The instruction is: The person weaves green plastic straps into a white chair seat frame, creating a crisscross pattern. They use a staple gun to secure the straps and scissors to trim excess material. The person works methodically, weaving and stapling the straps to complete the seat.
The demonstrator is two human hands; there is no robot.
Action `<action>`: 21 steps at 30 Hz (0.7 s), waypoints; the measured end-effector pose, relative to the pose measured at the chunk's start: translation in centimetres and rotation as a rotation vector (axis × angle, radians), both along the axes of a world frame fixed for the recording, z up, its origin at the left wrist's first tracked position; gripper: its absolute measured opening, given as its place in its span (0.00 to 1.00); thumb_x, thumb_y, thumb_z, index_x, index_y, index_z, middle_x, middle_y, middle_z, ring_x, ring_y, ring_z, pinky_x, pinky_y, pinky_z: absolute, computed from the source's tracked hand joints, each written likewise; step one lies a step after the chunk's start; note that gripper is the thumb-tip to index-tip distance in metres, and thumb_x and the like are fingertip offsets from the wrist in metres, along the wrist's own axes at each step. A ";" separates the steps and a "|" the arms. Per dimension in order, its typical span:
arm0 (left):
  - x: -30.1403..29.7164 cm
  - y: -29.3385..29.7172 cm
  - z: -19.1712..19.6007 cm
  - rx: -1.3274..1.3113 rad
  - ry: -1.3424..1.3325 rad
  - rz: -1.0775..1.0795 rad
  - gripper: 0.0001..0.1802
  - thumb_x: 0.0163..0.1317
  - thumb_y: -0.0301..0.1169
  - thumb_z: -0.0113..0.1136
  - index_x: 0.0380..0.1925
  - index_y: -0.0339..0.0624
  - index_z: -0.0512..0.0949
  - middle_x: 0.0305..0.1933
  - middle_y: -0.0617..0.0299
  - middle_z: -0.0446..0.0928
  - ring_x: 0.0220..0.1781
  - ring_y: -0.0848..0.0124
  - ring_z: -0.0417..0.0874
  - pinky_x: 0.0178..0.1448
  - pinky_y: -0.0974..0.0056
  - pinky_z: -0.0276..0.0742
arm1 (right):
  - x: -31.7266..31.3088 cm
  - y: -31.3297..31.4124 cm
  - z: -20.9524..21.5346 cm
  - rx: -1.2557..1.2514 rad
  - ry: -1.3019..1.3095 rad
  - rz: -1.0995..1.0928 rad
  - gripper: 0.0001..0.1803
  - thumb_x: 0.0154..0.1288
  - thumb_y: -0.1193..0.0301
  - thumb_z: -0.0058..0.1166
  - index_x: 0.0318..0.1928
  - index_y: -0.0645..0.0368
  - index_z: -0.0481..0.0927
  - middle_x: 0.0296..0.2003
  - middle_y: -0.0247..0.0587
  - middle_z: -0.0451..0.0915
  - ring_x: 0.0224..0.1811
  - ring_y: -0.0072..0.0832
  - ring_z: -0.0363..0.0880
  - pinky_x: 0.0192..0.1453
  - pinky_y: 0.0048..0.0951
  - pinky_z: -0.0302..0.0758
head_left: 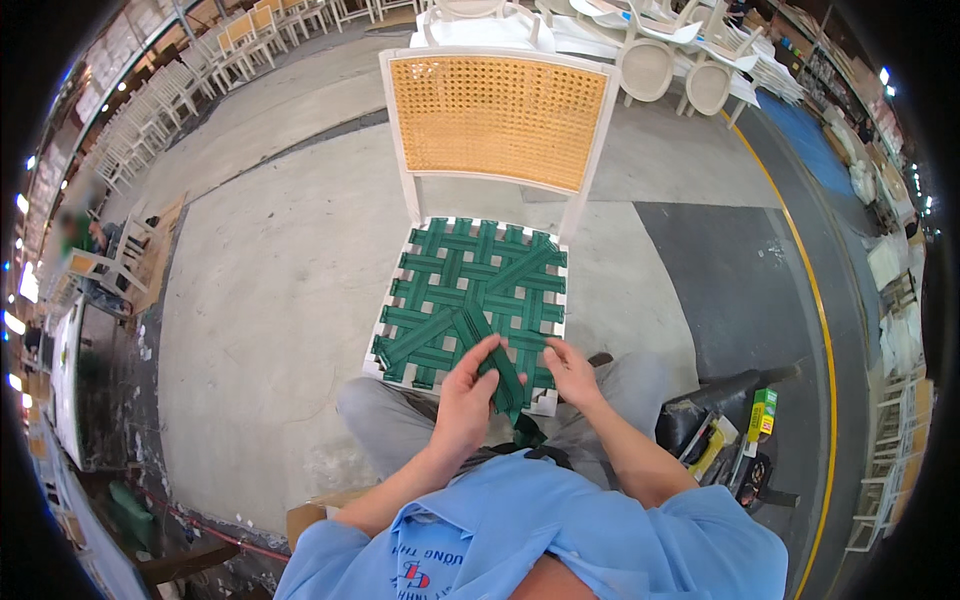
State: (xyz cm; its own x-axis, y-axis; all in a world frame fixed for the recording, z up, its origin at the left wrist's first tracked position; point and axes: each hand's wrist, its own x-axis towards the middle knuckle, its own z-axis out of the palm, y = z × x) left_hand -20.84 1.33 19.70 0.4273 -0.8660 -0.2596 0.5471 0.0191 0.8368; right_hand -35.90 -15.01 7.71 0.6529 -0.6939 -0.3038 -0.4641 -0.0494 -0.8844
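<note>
In front of me stands a pale wooden chair [403, 192] with a woven cane back [495, 115]. Its seat [440, 270] is a lattice of green webbing, with gaps between the crossing bands. A loose green webbing strap [508, 385] runs diagonally from mid-seat towards my lap, its end bunched near my waist. My left hand [470, 388] is closed around this strap over the front of the seat. My right hand [572, 373] hovers at the seat's front right corner, fingers loosely extended towards the webbing; nothing shows in it.
Beside my right knee lie a yellow-green box [762, 412] and several hand tools [712, 450]. Stacked pale chairs [645, 70] stand at the far right, and rows of chairs [160, 100] line the far left. Another person [85, 235] is at the left near a chair.
</note>
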 end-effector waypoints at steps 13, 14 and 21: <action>7.5 -8.0 1.6 -0.037 -0.484 0.125 0.29 0.71 0.16 0.54 0.73 0.39 0.69 0.46 0.63 0.82 0.43 0.78 0.82 0.46 0.68 0.82 | -3.3 2.7 8.3 0.556 -0.309 0.121 0.08 0.76 0.71 0.58 0.46 0.64 0.80 0.32 0.33 0.82 0.29 0.21 0.81 0.33 0.27 0.81; 8.4 -8.6 0.8 -0.003 -0.479 0.082 0.30 0.71 0.17 0.55 0.73 0.40 0.69 0.46 0.63 0.82 0.43 0.78 0.81 0.45 0.68 0.81 | -3.5 2.4 7.8 0.587 -0.319 0.106 0.08 0.76 0.71 0.58 0.46 0.64 0.80 0.32 0.33 0.82 0.29 0.21 0.81 0.32 0.28 0.81; 15.3 -14.2 -8.1 0.440 -0.898 -0.233 0.14 0.63 0.25 0.66 0.49 0.37 0.83 0.37 0.59 0.84 0.34 0.70 0.84 0.42 0.62 0.81 | -1.9 -0.4 1.4 0.540 -0.131 -0.065 0.12 0.71 0.76 0.62 0.52 0.65 0.78 0.34 0.37 0.83 0.31 0.23 0.82 0.34 0.29 0.82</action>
